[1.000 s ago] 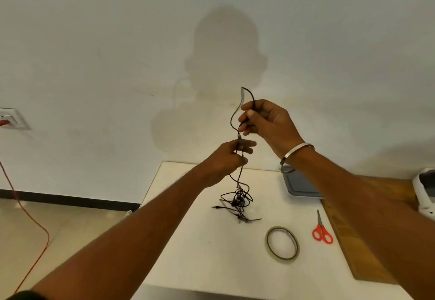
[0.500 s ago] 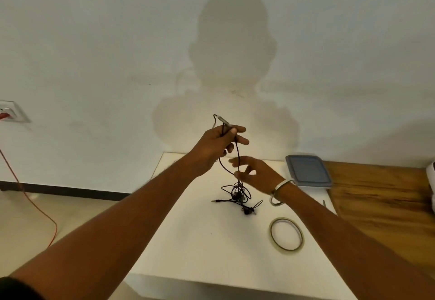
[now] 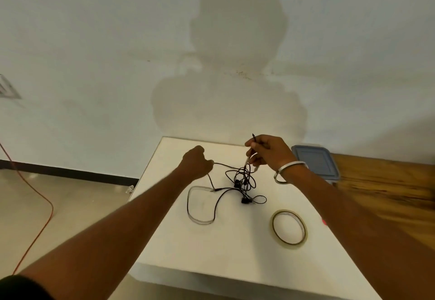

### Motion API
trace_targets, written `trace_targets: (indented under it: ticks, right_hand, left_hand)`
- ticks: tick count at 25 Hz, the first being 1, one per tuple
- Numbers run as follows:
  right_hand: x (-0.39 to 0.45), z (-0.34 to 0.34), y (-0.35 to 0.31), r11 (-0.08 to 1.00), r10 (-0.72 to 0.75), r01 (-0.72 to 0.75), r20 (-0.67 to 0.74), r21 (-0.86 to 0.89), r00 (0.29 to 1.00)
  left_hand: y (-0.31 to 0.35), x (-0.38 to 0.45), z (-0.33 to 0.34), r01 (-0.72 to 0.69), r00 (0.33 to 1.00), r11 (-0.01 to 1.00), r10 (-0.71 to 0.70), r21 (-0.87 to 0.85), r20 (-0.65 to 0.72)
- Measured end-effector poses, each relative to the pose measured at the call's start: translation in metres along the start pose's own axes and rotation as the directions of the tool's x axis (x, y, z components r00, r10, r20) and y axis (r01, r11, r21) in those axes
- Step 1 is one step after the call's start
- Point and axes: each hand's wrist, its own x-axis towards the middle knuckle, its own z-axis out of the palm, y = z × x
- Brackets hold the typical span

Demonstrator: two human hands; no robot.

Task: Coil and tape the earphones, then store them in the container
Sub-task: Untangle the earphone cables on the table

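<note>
White table (image 3: 226, 248) beneath both hands; lidded container (image 3: 315, 162) just beyond right wrist; tape roll (image 3: 289, 227) nearer. Earphones (image 3: 240, 185), lifted a moment ago, now sprawl tangled between hands; left hand (image 3: 196, 162) fisted on cord, right hand (image 3: 268, 152) pinching another strand. Coiling barely begun.

White table (image 3: 235, 248): earphones (image 3: 240, 185), tape roll (image 3: 289, 227).

there is only one view, from a wide-angle camera on the person's head. it looks forward and down, over both forearms, to the white table (image 3: 235, 248) close below. the left hand (image 3: 196, 164) and the right hand (image 3: 268, 152) reach out near the middle of the picture. the pale wall (image 3: 117, 40) behind fills the upper half, and straight lines bend at the edges.
</note>
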Motion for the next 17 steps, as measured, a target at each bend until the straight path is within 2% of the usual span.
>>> trace_targets:
  ticks: [1, 4, 6, 8, 13, 17]
  right_hand:
    - [0.001, -0.001, -0.003, 1.000, -0.011, 0.011, 0.010, -0.002, 1.000]
    - [0.003, -0.004, -0.012, 0.999, -0.051, 0.051, 0.019, -0.018, 0.999]
    - [0.003, -0.007, -0.017, 0.997, -0.069, 0.070, 0.040, -0.029, 0.997]
    - [0.003, -0.010, -0.021, 0.996, -0.076, 0.079, 0.095, -0.035, 0.993]
    - [0.000, -0.018, -0.027, 0.995, -0.089, 0.094, 0.179, -0.017, 0.980]
    - [-0.006, -0.024, -0.033, 0.993, -0.038, 0.018, 0.172, 0.115, 0.984]
  left_hand:
    - [0.005, -0.004, 0.006, -0.055, 0.998, 0.998, 0.056, 0.029, -0.034]
    - [0.018, -0.015, 0.024, -0.231, 0.969, 0.957, 0.209, -0.177, -0.135]
    - [0.022, -0.019, 0.035, -0.310, 0.951, 0.915, 0.299, -0.260, -0.079]
    - [0.021, -0.018, 0.042, -0.379, 0.921, 0.886, 0.389, -0.268, -0.017]
    - [0.020, -0.013, 0.049, -0.453, 0.886, 0.864, 0.465, -0.221, 0.000]
    - [0.021, -0.018, 0.045, -0.448, 0.884, 0.848, 0.467, -0.282, 0.000]
